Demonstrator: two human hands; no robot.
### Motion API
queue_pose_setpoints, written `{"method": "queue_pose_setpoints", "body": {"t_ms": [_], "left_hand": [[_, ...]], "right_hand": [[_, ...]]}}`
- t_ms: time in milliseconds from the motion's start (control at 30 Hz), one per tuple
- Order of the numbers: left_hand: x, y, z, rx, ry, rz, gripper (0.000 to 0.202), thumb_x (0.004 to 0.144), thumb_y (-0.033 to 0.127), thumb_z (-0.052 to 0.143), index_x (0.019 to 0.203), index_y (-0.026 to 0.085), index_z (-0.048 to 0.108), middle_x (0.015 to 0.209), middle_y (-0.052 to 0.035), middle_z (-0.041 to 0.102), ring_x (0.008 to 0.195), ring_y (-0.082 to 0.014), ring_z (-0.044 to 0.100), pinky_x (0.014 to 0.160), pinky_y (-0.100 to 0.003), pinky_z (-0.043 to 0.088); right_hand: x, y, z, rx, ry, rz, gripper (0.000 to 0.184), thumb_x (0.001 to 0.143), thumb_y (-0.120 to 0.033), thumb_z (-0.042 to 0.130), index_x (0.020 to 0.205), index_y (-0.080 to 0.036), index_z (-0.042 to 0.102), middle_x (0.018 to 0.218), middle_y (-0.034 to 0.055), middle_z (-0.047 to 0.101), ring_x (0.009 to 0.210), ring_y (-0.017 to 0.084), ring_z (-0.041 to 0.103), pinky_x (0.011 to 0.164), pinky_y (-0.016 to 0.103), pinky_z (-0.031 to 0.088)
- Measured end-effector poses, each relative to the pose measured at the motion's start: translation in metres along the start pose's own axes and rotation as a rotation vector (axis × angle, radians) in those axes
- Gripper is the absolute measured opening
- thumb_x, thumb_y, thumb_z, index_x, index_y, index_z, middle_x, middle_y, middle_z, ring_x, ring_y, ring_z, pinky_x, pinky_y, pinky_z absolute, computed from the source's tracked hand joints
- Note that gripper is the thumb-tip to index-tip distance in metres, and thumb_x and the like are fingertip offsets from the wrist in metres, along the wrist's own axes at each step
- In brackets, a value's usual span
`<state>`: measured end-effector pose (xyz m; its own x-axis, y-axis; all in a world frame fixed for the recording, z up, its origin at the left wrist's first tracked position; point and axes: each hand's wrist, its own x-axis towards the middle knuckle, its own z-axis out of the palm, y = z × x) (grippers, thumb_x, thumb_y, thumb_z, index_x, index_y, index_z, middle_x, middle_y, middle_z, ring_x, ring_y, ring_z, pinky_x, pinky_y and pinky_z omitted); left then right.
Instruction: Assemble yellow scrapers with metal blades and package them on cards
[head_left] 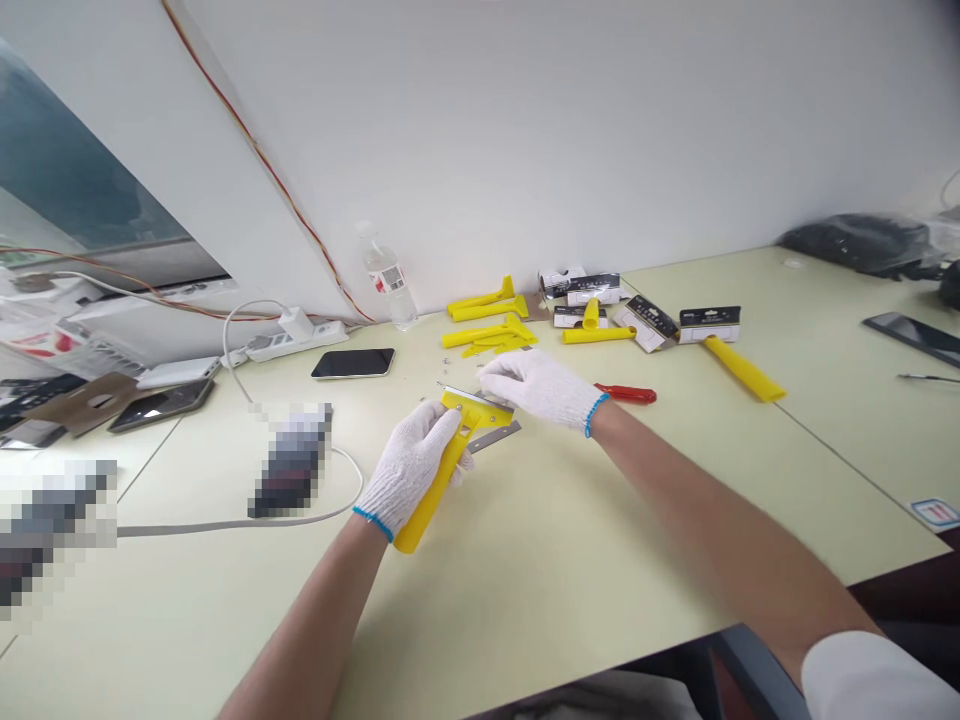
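Note:
My left hand [411,467], in a white knit glove, is closed round the handle of a yellow scraper [450,455] held over the table. A metal blade [495,436] sticks out at the scraper's head. My gloved right hand [538,388] rests on the top edge of the scraper's head, fingers curled and pinching there. A few tiny screws [442,380] lie on the table just behind the scraper. A red-handled screwdriver [628,394] lies right of my right hand.
Several yellow scraper parts [491,320] and packaged scrapers [705,330] lie at the back by the wall. A plastic bottle [388,280], a black phone [352,363], a white power strip [296,340] and a cable [225,524] sit to the left. A dark bag [862,243] sits far right.

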<state>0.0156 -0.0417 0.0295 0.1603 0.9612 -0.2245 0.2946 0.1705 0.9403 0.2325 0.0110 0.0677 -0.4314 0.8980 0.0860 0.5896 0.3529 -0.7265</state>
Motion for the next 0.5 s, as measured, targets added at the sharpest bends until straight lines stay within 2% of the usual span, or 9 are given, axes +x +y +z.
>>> {"method": "queue_pose_setpoints", "body": {"t_ms": [67, 133, 200, 267, 300, 367, 500], "left_hand": [[0.002, -0.003, -0.001, -0.042, -0.004, -0.006, 0.033, 0.099, 0.054, 0.051, 0.095, 0.021, 0.052, 0.070, -0.0041, 0.073, 0.054, -0.0183, 0.065, 0.052, -0.027, 0.051], [0.004, -0.005, -0.002, -0.062, 0.002, -0.010, 0.031, 0.098, 0.052, 0.054, 0.096, 0.021, 0.053, 0.070, -0.0048, 0.073, 0.054, -0.0180, 0.065, 0.053, -0.027, 0.051], [0.005, -0.004, -0.003, -0.056, 0.017, -0.017, 0.030, 0.096, 0.050, 0.055, 0.095, 0.020, 0.054, 0.071, -0.0054, 0.073, 0.053, -0.0178, 0.065, 0.054, -0.027, 0.051], [0.004, -0.001, -0.004, -0.048, 0.036, -0.025, 0.029, 0.095, 0.048, 0.056, 0.094, 0.020, 0.053, 0.070, -0.0057, 0.073, 0.053, -0.0173, 0.064, 0.053, -0.027, 0.050], [0.004, 0.001, -0.003, -0.050, 0.043, -0.029, 0.029, 0.095, 0.048, 0.056, 0.094, 0.020, 0.054, 0.070, -0.0057, 0.073, 0.053, -0.0170, 0.064, 0.053, -0.027, 0.050], [0.003, 0.005, -0.001, -0.060, 0.060, -0.044, 0.029, 0.094, 0.048, 0.059, 0.096, 0.019, 0.055, 0.068, -0.0051, 0.072, 0.052, -0.0160, 0.063, 0.053, -0.026, 0.051], [0.002, 0.011, 0.003, -0.101, 0.111, -0.062, 0.032, 0.088, 0.045, 0.067, 0.103, 0.018, 0.059, 0.065, -0.0027, 0.068, 0.051, -0.0153, 0.062, 0.051, -0.025, 0.050]], "right_hand": [[-0.008, 0.010, -0.015, -0.201, 0.104, 0.051, 0.034, 0.100, -0.045, 0.051, 0.106, -0.022, 0.074, 0.111, 0.0061, 0.075, 0.098, 0.022, 0.064, 0.087, 0.033, 0.045], [-0.020, 0.029, -0.031, -0.468, 0.194, 0.192, 0.036, 0.097, -0.046, 0.055, 0.114, -0.021, 0.073, 0.120, 0.0119, 0.074, 0.109, 0.029, 0.064, 0.092, 0.038, 0.045], [-0.034, 0.052, -0.046, -0.696, 0.145, 0.335, 0.047, 0.088, -0.051, 0.067, 0.122, -0.018, 0.071, 0.127, 0.0172, 0.071, 0.113, 0.034, 0.064, 0.090, 0.040, 0.047], [-0.047, 0.073, -0.057, -0.816, 0.016, 0.476, 0.050, 0.085, -0.054, 0.069, 0.117, -0.016, 0.072, 0.120, 0.0198, 0.072, 0.105, 0.036, 0.067, 0.082, 0.041, 0.049], [-0.053, 0.082, -0.060, -0.829, -0.054, 0.506, 0.048, 0.087, -0.054, 0.068, 0.115, -0.016, 0.073, 0.115, 0.0192, 0.073, 0.100, 0.036, 0.068, 0.080, 0.041, 0.049], [-0.062, 0.095, -0.063, -0.786, -0.106, 0.504, 0.042, 0.091, -0.050, 0.063, 0.115, -0.017, 0.073, 0.115, 0.0169, 0.074, 0.101, 0.034, 0.068, 0.080, 0.041, 0.049], [-0.075, 0.104, -0.061, -0.664, -0.079, 0.433, 0.029, 0.098, -0.037, 0.053, 0.109, -0.018, 0.072, 0.115, 0.0150, 0.073, 0.103, 0.031, 0.068, 0.082, 0.038, 0.048]]}}
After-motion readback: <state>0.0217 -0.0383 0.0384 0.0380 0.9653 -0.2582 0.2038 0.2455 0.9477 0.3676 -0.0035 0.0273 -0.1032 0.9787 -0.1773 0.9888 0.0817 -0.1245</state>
